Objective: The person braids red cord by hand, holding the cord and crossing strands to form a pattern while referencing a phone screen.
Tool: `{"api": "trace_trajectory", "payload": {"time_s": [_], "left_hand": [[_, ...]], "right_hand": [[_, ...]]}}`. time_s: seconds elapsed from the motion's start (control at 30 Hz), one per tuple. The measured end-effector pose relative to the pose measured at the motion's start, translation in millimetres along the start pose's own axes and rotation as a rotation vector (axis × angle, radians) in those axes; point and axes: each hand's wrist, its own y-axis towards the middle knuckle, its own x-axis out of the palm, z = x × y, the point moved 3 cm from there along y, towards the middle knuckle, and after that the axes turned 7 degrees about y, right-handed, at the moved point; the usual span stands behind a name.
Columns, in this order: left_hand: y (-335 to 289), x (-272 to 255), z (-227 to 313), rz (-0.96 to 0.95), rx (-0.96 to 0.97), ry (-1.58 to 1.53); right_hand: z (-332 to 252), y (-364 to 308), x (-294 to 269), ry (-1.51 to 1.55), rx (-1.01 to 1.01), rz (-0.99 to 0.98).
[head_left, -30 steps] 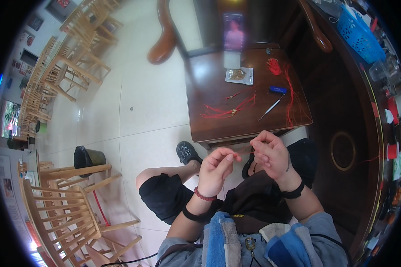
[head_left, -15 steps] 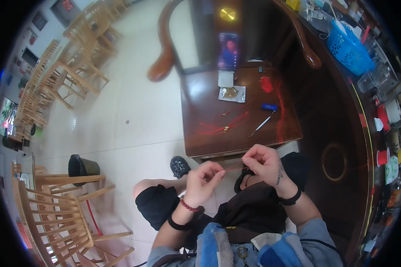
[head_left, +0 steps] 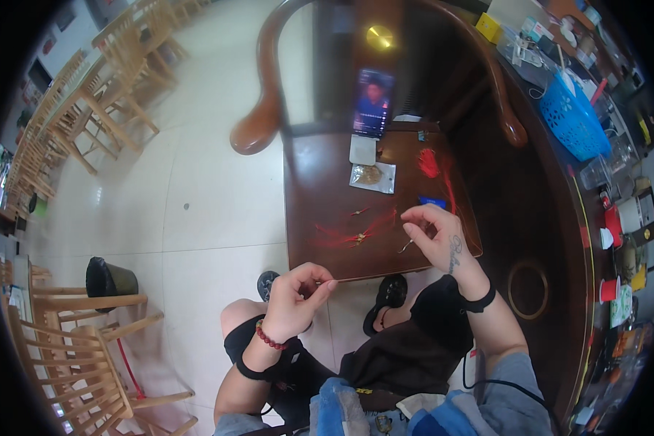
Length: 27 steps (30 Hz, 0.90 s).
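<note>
My left hand (head_left: 298,296) is closed in a pinch in front of the seat's near edge, on a thin red thread that barely shows at the fingertips. Over the near right of the dark wooden chair seat (head_left: 312,182), my right hand (head_left: 437,238) has thumb and fingers drawn together; what they hold is too small to make out. Under it the hooked tip of a slim tool (head_left: 405,247) shows, the rest hidden. A blue block (head_left: 433,201) lies just beyond that hand. Red cords with a gold-coloured bead (head_left: 360,238) lie left of it.
On the seat are a clear packet (head_left: 373,178), a white square (head_left: 362,150), a red thread bundle (head_left: 428,163) and a lit phone (head_left: 374,102) at the back. A counter at the right bears a blue basket (head_left: 574,120). Wooden chairs (head_left: 87,363) and a bin (head_left: 111,282) stand left.
My hands have drawn apart: the right has risen over the seat by the tool, and the left has gone left. The whole view has shifted slightly.
</note>
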Motion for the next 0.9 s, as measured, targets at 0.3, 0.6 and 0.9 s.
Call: {"api": "trace_trajectory", "payload": {"time_s": [0.3, 0.6, 0.9], "left_hand": [[23.0, 1.2, -28.2, -0.019, -0.144, -0.275], [26.3, -2.8, -41.1, -0.102, -0.233, -0.316], [36.8, 2.8, -38.7, -0.100, -0.198, -0.384]], "right_hand": [[30.4, 106.3, 18.1, -0.499, -0.289, 0.022], [85.6, 205.6, 0.4, -1.053, -0.156, -0.169], [-2.2, 117.1, -12.1, -0.221, -0.153, 0.126]]}}
